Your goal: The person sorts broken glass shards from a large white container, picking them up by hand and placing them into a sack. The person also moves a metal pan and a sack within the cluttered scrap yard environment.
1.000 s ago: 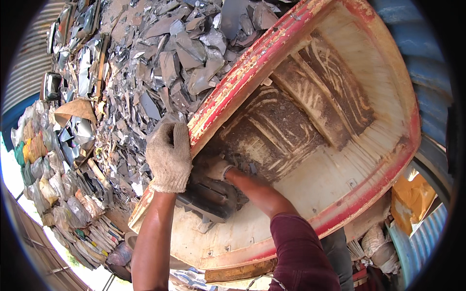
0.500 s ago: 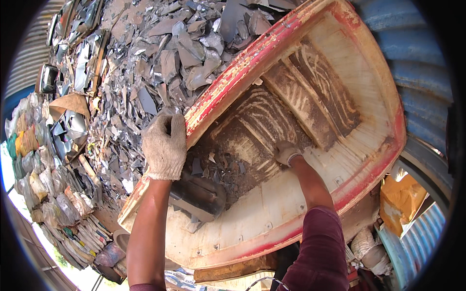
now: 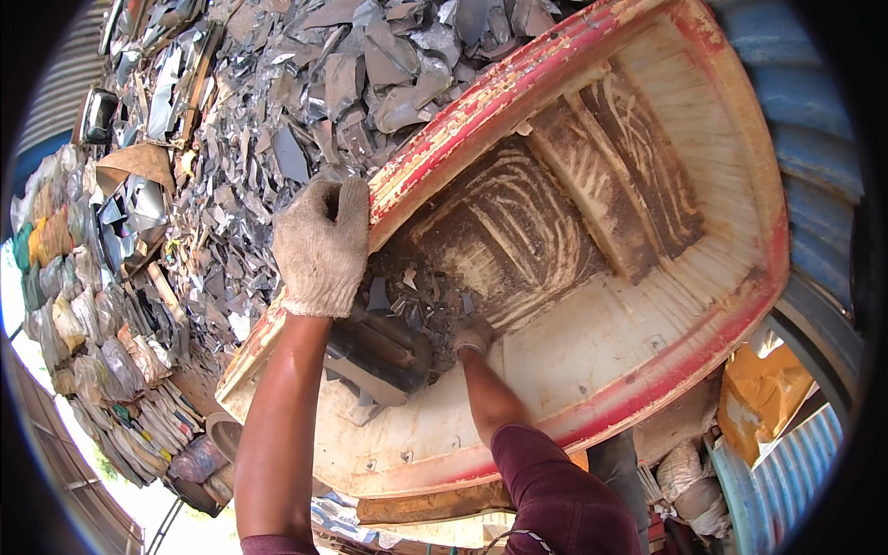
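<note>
A large boat-shaped tub (image 3: 638,342) with a worn cream and red rim lies tilted before me. My left hand (image 3: 322,248), in a beige knit glove, is closed over its far left rim. Inside, my gloved right hand (image 3: 474,334) reaches down to the floor of the tub, beside small dark shards and dirt (image 3: 421,301). Motion smears its fingers, so I cannot make out their pose. A dark curved plastic piece (image 3: 384,350) rests in the tub's near left part, between my two hands. Curved wipe marks (image 3: 536,208) streak the dirty floor behind.
A broad heap of broken grey and black plastic shards (image 3: 250,176) spreads beyond the tub on the left. Bundled plastic bags (image 3: 83,305) are stacked at the far left. Blue corrugated sheeting (image 3: 786,111) stands close on the right, with a torn yellow-brown sheet (image 3: 763,398) below it.
My right hand has swept left and nearer across the tub floor, up to the shards. My left hand keeps its hold on the rim. The view has shifted slightly.
</note>
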`<state>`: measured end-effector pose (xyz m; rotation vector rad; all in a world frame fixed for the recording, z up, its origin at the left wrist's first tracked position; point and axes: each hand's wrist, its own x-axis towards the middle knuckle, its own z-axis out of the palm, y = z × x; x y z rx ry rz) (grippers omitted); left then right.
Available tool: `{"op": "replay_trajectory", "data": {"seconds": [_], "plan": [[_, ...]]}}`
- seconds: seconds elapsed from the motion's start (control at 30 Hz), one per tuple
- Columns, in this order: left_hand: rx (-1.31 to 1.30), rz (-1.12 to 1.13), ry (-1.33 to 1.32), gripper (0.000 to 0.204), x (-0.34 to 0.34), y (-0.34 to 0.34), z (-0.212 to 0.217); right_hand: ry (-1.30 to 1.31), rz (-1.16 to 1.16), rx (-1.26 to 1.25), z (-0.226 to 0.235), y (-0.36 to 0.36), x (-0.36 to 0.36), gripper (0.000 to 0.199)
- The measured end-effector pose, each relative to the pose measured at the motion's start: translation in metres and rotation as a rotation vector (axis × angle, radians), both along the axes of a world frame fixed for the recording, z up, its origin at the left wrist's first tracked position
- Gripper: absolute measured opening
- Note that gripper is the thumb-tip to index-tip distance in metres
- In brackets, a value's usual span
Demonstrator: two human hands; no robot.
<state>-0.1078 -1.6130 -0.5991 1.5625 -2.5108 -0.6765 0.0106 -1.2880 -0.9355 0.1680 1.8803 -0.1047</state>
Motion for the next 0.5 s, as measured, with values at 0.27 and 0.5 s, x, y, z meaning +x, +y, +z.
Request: {"op": "replay_trajectory", "data": {"seconds": [0.27,0.5], "plan": [[0.063,-0.001,-0.054,0.037,0.002,0.001,0.000,0.463,0.031,-0.089,0.023,-0.004,-0.025,0.060],[0.033,-0.015,-0.041,0.043,0.003,-0.001,-0.003,0.370,0.238,-0.232,0.044,-0.119,-0.067,0.064]]}}
